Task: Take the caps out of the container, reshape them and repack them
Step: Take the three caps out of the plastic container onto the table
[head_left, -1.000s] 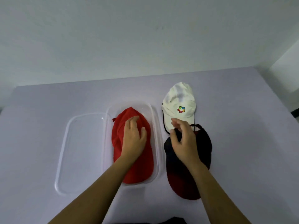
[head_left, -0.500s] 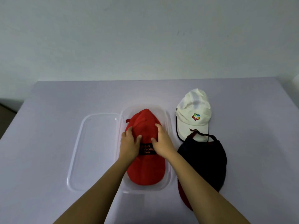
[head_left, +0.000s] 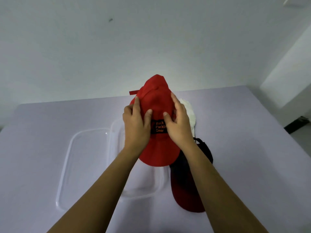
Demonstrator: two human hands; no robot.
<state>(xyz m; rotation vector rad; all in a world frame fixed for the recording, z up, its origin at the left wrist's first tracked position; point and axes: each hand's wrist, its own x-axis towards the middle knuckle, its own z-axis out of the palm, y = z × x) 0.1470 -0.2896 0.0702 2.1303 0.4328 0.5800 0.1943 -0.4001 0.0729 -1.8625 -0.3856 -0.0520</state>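
Left hand, right hand grip red cap; white cap behind, apparently half-hidden.

Lid left of container, perhaps touching

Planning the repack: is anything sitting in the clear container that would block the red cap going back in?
Nothing visible does. The left hand and right hand hold the red cap above the clear container; its visible part is bare, the rest hidden. The white cap and dark cap lie outside, on its right.
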